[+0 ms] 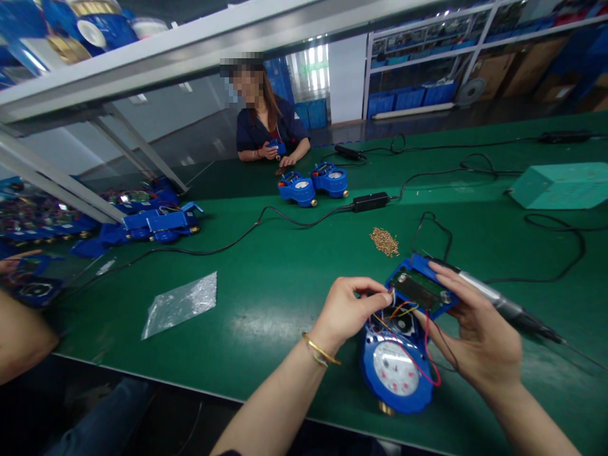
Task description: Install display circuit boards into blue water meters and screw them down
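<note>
A blue water meter (398,373) with a round white dial and a brass fitting sits on the green table in front of me. Above its open top, my right hand (484,335) grips the blue cover (420,288), which carries a circuit board and is tilted up. Red, yellow and dark wires (430,345) run between cover and meter. At the cover's left edge my left hand (354,307) pinches thin wires (393,296) between thumb and fingers. A grey and black electric screwdriver (503,304) lies just beyond my right hand.
Brass screws (384,242) lie in a pile behind the meter. A clear plastic bag (180,304) is at left. A black cable (228,247) crosses the table. Two meters (313,183) stand before a co-worker (273,126); another person's arm (21,335) enters at left. A green box (563,185) stands right.
</note>
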